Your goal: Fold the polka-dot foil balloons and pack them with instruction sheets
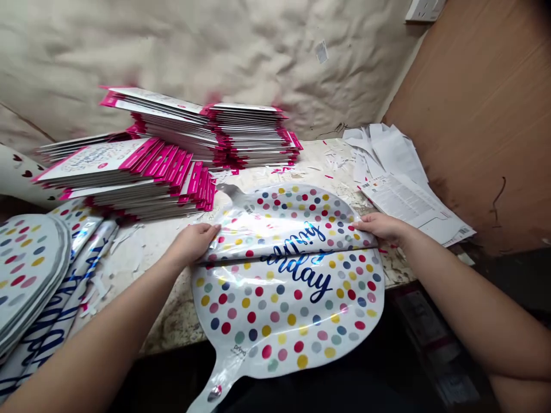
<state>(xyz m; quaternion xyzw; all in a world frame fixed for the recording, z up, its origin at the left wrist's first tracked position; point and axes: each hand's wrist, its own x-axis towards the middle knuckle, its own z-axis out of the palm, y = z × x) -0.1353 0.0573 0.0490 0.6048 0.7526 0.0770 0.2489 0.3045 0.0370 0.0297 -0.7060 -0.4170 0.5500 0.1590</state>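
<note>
A flat foil balloon [275,315], white with coloured dots and blue "birthday" lettering, lies partly on the worktable and hangs over its front edge. A fold runs across its middle. My left hand [197,242] pinches the balloon's left edge near that fold. At the opposite edge, my right hand [381,226] grips the foil between thumb and fingers. The balloon's tail points down to the lower left, toward my body. Between the two hands the foil is drawn out and shiny with glare.
Pink-edged packets stand in stacks [258,135] at the back and in a nearer pile [124,172]. More dotted foil balloons [30,269] lie at the left. Printed papers [413,201] rest at the right by a brown board [482,126]. Paper scraps litter the worktable [172,310].
</note>
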